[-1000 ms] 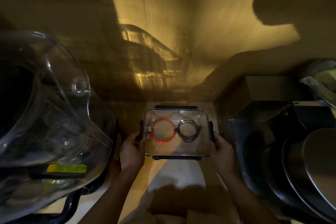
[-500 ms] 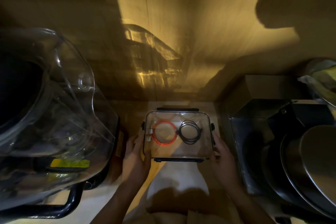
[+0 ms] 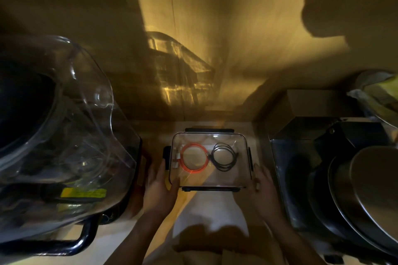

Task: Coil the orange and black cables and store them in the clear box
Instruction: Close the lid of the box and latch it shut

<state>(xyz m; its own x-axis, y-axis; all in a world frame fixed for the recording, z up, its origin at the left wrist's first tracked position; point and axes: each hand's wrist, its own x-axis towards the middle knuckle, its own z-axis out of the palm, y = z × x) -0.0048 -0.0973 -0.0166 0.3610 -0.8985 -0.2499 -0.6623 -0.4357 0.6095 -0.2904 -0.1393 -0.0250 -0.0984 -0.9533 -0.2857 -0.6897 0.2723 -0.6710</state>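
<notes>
Between both hands (image 3: 160,187), clear box (image 3: 241,178), coiled cables (image 3: 195,157)

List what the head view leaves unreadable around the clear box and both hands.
- Clear box latches: head view, too dark to tell whether they are snapped down.
- Left hand and right hand: motion blur hides whether the fingers press the box sides.
- Orange cable and black cable plugs: too small to identify.
- Yellow label on the clear vessel at left: text blurred.
</notes>
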